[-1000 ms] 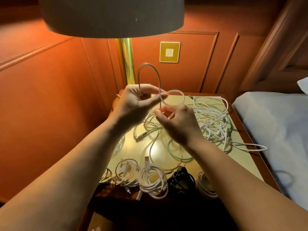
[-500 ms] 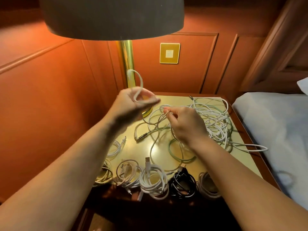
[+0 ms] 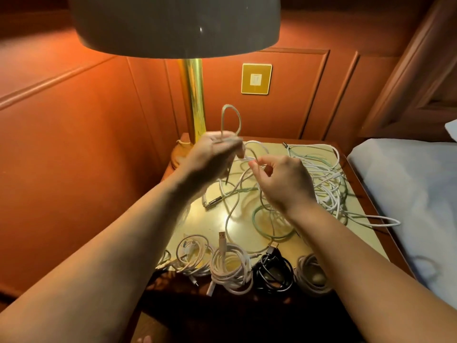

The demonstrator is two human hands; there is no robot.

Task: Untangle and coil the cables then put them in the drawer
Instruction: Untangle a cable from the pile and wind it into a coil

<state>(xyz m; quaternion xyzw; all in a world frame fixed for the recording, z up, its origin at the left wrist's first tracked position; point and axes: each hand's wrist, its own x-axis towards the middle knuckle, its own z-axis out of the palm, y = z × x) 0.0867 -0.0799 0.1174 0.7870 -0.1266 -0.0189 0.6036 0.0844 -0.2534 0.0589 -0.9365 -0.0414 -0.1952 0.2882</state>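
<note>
My left hand [image 3: 210,157] grips a pale cable, and a loop of that cable [image 3: 231,117] stands up above the fist. My right hand [image 3: 282,179] pinches the same cable just to the right, over the nightstand [image 3: 366,206]. The cable trails down onto the top, near a green cable [image 3: 257,219]. A tangled pile of white cables [image 3: 324,174] lies at the back right. Along the front edge sit several coiled cables: white coils [image 3: 193,253], a bigger white coil [image 3: 231,271], a black coil [image 3: 274,271] and a beige coil [image 3: 312,274]. No drawer is in view.
A brass lamp stem [image 3: 194,102] rises at the nightstand's back left, with its shade [image 3: 178,23] overhead. A gold wall switch [image 3: 256,78] sits on the panelled wall. A bed with a white sheet [image 3: 405,189] adjoins the right side, and one white cable end hangs towards it.
My left hand moved left and back right with the cable, and the loop above it shrank and then grew again. My right hand kept pinching the cable close by.
</note>
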